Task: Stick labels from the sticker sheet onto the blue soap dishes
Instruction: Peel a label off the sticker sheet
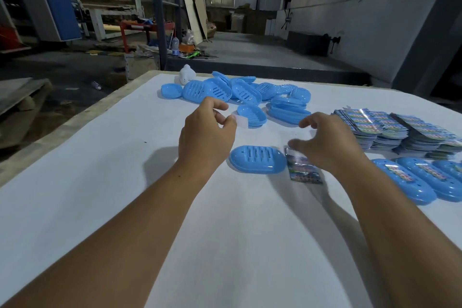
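Soap dishes in blue lie in three places on the white worktop (75, 207): a loose unlabelled heap (240, 91) toward the far edge, a row of labelled dishes (425, 180) at the right edge, and one single dish (258, 159) upside down, near the middle, between the two hands. Beside that dish, touching or almost touching its right end, lies a sticker sheet (303, 170) with glossy printed labels; more sheets sit in stacks (400, 130) by the right edge.

The left hand (207, 132) pinches a small pale, translucent strip (241, 121) between thumb and forefinger; it looks like a backing or a peeled label, which of the two I cannot tell. The right hand (327, 142) hovers over the sheet with fingers spread and relaxed, gripping nothing.

The step in hand seems to be getting a label free and onto the single dish. To do it well, I would hold the sheet flat with the right hand's fingertips, keep the sticky side off the cloth and skin, line the label up along the dish's long axis over the slots, as on the finished row, then set one end down first and smooth toward the other so no bubble or crease is trapped. The light dish may slide, so steady it.
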Demonstrator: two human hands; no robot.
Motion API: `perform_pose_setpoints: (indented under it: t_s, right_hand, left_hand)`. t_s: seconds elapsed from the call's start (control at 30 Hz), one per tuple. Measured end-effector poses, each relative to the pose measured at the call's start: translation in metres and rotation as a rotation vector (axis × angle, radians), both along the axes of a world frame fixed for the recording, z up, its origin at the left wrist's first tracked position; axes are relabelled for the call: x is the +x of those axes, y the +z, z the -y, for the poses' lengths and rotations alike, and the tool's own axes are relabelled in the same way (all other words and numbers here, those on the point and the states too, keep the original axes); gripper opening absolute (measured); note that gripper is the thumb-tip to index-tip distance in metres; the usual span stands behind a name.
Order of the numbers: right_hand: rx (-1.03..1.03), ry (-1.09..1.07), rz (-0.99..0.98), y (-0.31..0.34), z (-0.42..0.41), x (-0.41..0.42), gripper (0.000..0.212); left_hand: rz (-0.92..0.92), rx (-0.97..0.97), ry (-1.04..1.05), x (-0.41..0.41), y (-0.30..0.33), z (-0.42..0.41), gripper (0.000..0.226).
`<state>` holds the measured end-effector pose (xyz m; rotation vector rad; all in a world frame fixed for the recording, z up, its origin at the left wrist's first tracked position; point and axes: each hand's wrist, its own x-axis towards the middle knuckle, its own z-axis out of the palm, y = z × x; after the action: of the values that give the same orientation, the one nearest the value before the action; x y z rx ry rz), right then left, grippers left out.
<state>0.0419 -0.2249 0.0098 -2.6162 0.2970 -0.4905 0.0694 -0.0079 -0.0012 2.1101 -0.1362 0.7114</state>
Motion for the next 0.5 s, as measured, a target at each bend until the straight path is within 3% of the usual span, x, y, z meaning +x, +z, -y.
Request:
perform_pose_setpoints:
  t_s: [0.07,0.1,0.2,0.5]
  right_hand:
    - [0.189,0.121,0.144,0.004,-0.013,-0.002,0.015]
    - [0.316,0.206,0.150,0.006,-0.021,-0.004,0.012]
    - [0.537,0.353,0.101,0.006,-0.044,-0.013,0.012]
    - [0.754,0.345,0.040,0.012,-0.050,-0.017,0.020]
  left_hand:
    - [0.019,0.002,-0.007,-0.003,0.000,0.002,0.021]
    - [0.028,0.004,-0.015,-0.005,0.000,0.004,0.021]
    - [0.059,0.009,-0.060,-0.010,-0.001,0.009,0.022]
    - [0.104,-0.021,-0.230,-0.017,0.001,0.016,0.026]
